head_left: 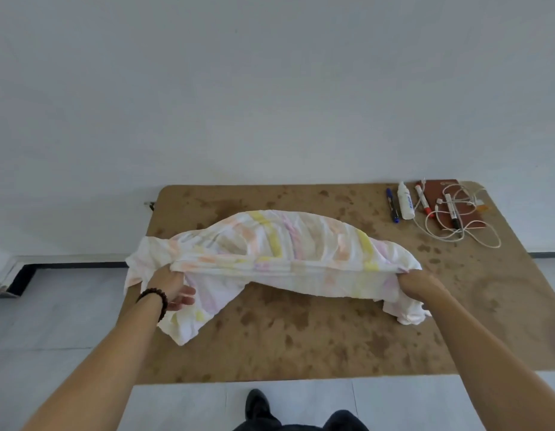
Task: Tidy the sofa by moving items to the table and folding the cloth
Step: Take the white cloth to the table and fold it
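Spanning most of the brown mottled surface point(301, 337), the pastel-patterned cloth point(270, 244) is held stretched between the two hands; its long axis runs side to side, from one grip to the other, with its far edge bulging away from the person and loose ends hanging below each grip. The left hand point(170, 284) is clenched on a bunched edge of the cloth at its left end, a dark bead bracelet point(155, 298) being worn at that wrist; the right hand point(416, 283) is likewise closed on gathered fabric at the right end, though its fingertips are hidden in the folds. Beyond and to the right of the right grip, well apart from the cloth, small items are seen laid together: a brown notebook point(469, 213), a white cable point(475, 234) coiled over it, a white bottle point(405, 202), two markers point(422, 200) and a blue pen point(392, 205). The moving of items is judged to be done, though the sofa is not in view and this cannot be confirmed; the folding is judged to be at an early stage, since the cloth is rumpled and no neat fold is visible; flattening and further folds are thought to remain.
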`<state>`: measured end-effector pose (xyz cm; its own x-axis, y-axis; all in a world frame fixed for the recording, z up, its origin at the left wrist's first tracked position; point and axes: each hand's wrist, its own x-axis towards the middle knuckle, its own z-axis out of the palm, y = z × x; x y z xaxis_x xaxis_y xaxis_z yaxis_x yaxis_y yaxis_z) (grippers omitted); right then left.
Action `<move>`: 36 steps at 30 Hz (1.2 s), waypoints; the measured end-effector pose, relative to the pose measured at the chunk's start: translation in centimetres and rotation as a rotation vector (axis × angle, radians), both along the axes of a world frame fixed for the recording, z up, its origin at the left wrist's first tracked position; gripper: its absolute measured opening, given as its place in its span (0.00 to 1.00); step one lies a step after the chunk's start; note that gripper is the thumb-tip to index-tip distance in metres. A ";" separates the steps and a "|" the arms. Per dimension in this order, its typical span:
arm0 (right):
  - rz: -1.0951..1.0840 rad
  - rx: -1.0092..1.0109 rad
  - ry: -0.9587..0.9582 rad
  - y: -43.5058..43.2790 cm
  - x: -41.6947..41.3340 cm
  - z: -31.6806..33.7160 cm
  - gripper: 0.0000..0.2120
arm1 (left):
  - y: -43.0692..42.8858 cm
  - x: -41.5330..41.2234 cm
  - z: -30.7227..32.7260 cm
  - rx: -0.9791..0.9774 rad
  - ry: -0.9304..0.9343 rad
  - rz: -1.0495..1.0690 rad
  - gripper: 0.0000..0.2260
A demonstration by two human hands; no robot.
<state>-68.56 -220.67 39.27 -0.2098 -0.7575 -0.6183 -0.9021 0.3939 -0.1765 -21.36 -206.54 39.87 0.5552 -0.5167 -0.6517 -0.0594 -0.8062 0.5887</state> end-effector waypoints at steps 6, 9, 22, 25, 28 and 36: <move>-0.543 -0.109 -0.495 -6.5 3.0 4.9 0.13 | -8.9 5.0 3.7 -0.420 0.016 0.061 0.15; -0.538 -0.410 -0.893 -11.4 4.8 8.5 0.13 | -14.5 6.7 7.8 -0.566 -0.189 0.024 0.10; -0.192 -1.295 -0.839 -29.1 7.8 32.6 0.06 | -27.1 13.6 32.3 -1.040 -0.788 -0.052 0.07; -0.201 -1.412 -0.845 -29.1 8.2 36.7 0.09 | -25.8 14.0 36.8 -1.145 -0.813 -0.016 0.07; -0.228 -1.491 -0.874 -27.0 8.7 38.3 0.14 | -24.2 14.5 39.0 -1.241 -0.846 0.003 0.08; -0.192 -1.308 -0.672 -16.3 9.0 26.5 0.19 | -16.8 13.5 26.7 -1.117 -0.804 -0.110 0.06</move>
<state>-59.58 -236.99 65.80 -0.3268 -0.8337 0.4450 -0.4637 -0.2689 -0.8442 -7.84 -223.36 66.61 0.5004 -0.6132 0.6112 -0.7196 0.0979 0.6874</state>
